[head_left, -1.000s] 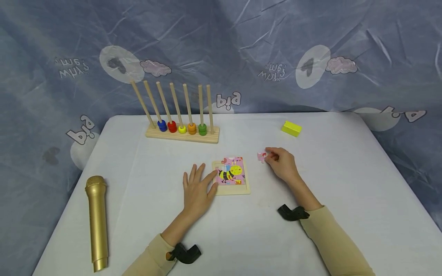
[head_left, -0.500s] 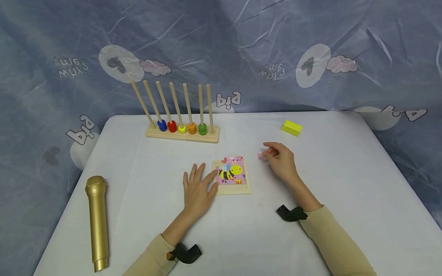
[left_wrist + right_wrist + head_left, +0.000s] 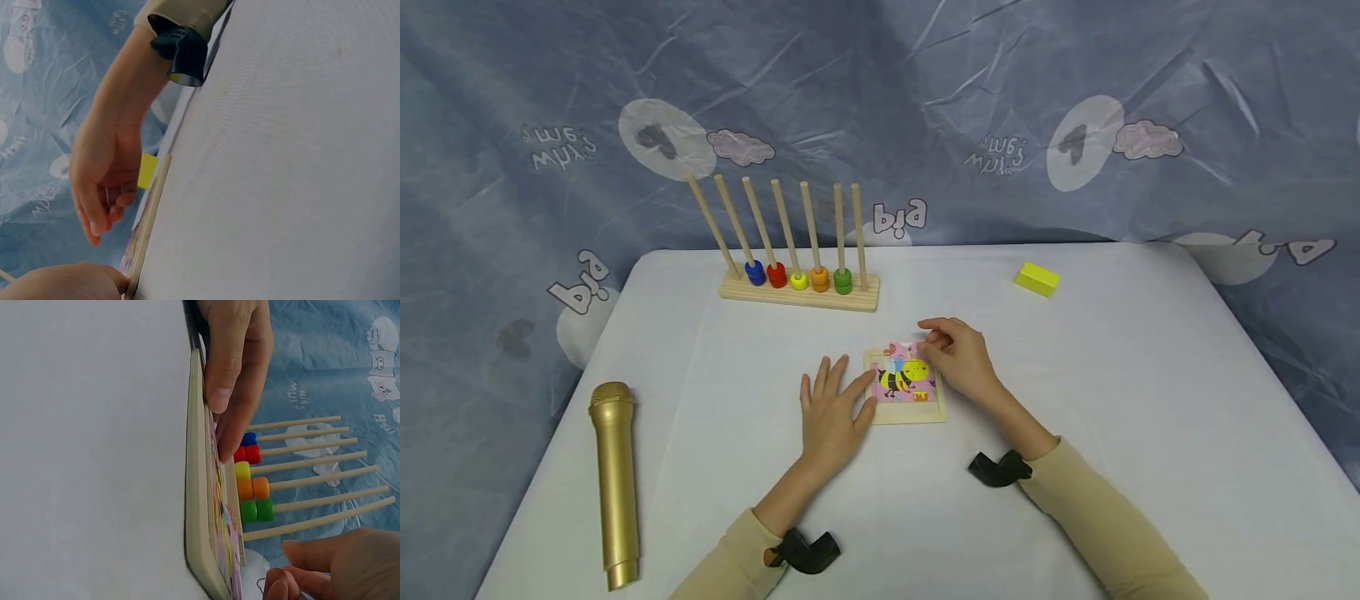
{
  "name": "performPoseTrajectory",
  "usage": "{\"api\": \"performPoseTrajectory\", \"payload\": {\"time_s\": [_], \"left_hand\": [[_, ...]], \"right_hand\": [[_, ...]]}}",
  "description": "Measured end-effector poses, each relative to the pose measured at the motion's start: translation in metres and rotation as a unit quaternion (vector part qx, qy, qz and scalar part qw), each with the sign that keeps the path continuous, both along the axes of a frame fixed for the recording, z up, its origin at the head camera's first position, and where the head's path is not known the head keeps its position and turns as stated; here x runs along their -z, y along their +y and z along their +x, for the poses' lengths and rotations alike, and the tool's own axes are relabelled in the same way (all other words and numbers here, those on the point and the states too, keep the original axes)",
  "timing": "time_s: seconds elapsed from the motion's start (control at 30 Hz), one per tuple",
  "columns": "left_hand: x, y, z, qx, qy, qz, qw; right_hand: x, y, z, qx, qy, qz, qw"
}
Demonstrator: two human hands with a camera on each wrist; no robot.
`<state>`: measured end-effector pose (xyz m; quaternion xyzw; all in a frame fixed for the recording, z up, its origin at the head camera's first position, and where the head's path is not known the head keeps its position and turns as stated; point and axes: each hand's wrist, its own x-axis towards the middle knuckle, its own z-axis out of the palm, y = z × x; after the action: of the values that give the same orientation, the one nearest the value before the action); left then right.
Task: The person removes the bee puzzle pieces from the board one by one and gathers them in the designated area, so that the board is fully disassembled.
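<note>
A pink bee puzzle sits in a light wooden tray mid-table, its upper part reaching over the tray's far rim. My left hand lies flat with spread fingers left of it, index and thumb touching the tray's left side. Over the puzzle's upper right corner is my right hand, thumb and bent fingers together, pinching a small puzzle piece that is mostly hidden. In the left wrist view a thin pale edge shows between the right hand's fingers.
A wooden peg counting stand with coloured beads stands behind the puzzle. To the back right lies a yellow block. A gold microphone lies along the left side of the white-covered table.
My right hand has picked the pink puzzle piece off the table and moved left to the puzzle's upper right corner. My left hand has stayed at the tray.
</note>
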<state>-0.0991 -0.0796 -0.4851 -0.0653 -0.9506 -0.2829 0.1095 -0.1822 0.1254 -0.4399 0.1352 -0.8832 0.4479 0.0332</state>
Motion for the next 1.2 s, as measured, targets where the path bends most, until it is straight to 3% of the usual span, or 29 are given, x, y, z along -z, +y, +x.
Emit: {"api": "performPoseTrajectory", "payload": {"time_s": [0.33,1.2], "left_hand": [[-0.002,0.000,0.001,0.002,0.018,-0.002,0.9998],[-0.001,0.000,0.002,0.004,0.025,-0.002,0.9997]], "right_hand": [[0.004,-0.021,0.001,-0.007,0.018,0.000,0.9998],[0.019,-0.022,0.002,-0.022,0.050,0.031,0.9981]]}}
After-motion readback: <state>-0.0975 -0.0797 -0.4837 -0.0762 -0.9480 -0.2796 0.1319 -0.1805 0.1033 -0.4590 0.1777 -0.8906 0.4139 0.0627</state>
